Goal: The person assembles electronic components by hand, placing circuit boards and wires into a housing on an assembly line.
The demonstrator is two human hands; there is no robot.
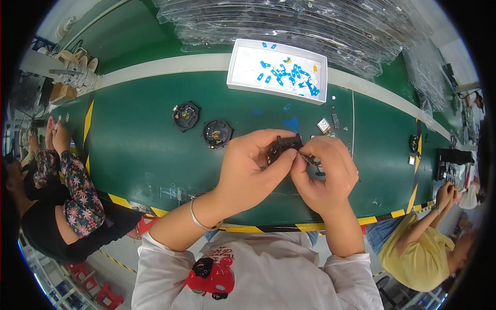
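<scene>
My left hand (242, 168) is closed around a black watch case (284, 143), holding it tilted above the table in front of me. At the case's right edge my right hand (328, 178) has thumb and forefinger pinched together. What lies between those fingertips is mostly hidden; a small dark piece (312, 161) shows beside them. To the left, an opened black watch case (217, 134) rests on the table with its inner parts showing. Farther left is a similar case (186, 115), also open. A small silvery battery (324, 125) lies beyond my right hand.
A white box (276, 94) with blue and yellow bits stands beyond my hands. Stacked clear plastic trays (289, 26) fill the far side. Yellow-black tape (310, 227) edges the green table (139, 150). Co-workers sit left, in a floral sleeve (80, 191), and right, in a yellow shirt (421, 256).
</scene>
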